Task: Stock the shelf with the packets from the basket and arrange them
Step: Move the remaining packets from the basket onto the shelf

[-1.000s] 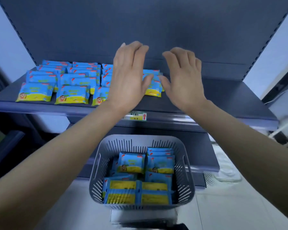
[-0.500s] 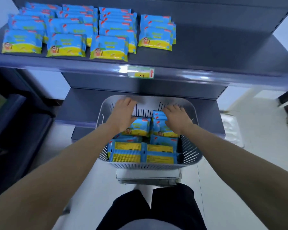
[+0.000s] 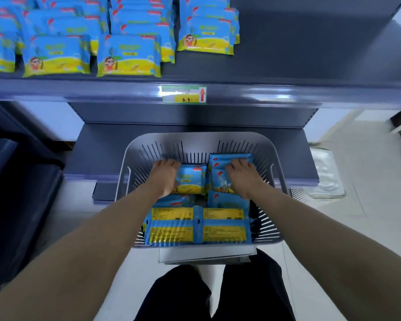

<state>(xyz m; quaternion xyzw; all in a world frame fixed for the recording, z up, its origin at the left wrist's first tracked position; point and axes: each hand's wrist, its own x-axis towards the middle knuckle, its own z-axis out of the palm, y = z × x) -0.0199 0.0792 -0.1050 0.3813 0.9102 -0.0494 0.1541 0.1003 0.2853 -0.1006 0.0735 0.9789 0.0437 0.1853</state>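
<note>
Our left hand (image 3: 166,176) curls its fingers over one packet (image 3: 191,179), our right hand (image 3: 243,177) over a stack (image 3: 220,174), both at the basket's (image 3: 195,141) far edge (grips shallow). Slippery wrappers could slide free while lifting toward the shelf (image 3: 287,49).

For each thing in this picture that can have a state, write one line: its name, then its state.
Left hand: in basket, gripping a blue-and-yellow packet.
Right hand: in basket, gripping top of a stack of blue packets.
Grey slotted plastic basket: partly full.
Dark grey metal shelf: left part stocked, right part bare.
</note>
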